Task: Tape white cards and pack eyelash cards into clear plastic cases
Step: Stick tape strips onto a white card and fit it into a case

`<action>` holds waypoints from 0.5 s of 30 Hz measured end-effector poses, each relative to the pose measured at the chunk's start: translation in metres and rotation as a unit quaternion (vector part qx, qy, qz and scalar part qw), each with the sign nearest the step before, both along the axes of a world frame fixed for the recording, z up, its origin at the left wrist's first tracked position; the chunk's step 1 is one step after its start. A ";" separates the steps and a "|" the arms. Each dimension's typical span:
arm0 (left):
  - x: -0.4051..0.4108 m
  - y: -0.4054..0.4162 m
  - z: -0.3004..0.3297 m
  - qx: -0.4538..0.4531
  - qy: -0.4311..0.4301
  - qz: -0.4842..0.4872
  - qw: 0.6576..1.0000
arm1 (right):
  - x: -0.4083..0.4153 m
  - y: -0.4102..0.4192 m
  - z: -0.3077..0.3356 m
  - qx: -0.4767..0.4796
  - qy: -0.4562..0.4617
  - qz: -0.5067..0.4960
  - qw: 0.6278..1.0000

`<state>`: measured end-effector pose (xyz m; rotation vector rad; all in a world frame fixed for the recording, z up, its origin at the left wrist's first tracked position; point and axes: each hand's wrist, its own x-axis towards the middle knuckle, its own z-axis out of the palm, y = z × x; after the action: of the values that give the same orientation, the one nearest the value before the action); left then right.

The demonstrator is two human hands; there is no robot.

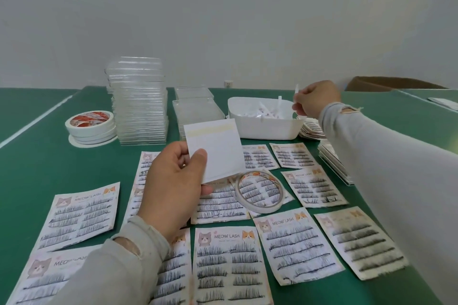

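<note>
left hand (173,181) on white card (214,148) edge

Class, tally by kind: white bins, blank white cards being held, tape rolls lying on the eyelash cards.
White bin: 1
Blank white card, held in the left hand: 1
Tape roll on the eyelash cards: 1
Total: 3

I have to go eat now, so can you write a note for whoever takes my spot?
Left hand holds a white card up, a tape strip across its top.
Right hand pinches a peeled white strip over the white bin of scraps.
Thin tape roll lies on the eyelash cards spread over the green table; spare tape rolls far left.
Clear plastic cases stand stacked at the back.
Done: this card is taped.
Left: drop the strip, then pack the eyelash cards into cases.
</note>
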<state>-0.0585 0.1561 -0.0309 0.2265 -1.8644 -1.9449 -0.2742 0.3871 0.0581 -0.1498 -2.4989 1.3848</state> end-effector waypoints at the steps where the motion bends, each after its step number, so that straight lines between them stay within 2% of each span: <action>1: 0.001 0.000 0.001 0.000 0.000 -0.001 1.000 | 0.000 0.001 0.001 0.003 -0.002 0.007 1.000; 4: 0.003 0.002 0.004 0.000 0.001 -0.002 1.000 | -0.002 0.000 0.003 0.060 -0.018 0.025 0.998; 10: 0.003 0.000 0.005 0.001 0.002 0.002 1.000 | -0.006 -0.002 -0.005 0.077 -0.027 0.003 0.997; 12: 0.003 0.000 0.005 0.002 0.004 0.000 1.000 | -0.006 -0.001 -0.007 0.062 -0.030 -0.013 0.998; 15: 0.004 0.000 0.006 0.010 0.002 -0.002 1.000 | 0.002 -0.004 -0.006 -0.050 0.002 -0.030 0.998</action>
<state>-0.0550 0.1558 -0.0253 0.2238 -1.8455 -1.9652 -0.2721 0.3830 0.0516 -0.2400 -2.4012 1.4843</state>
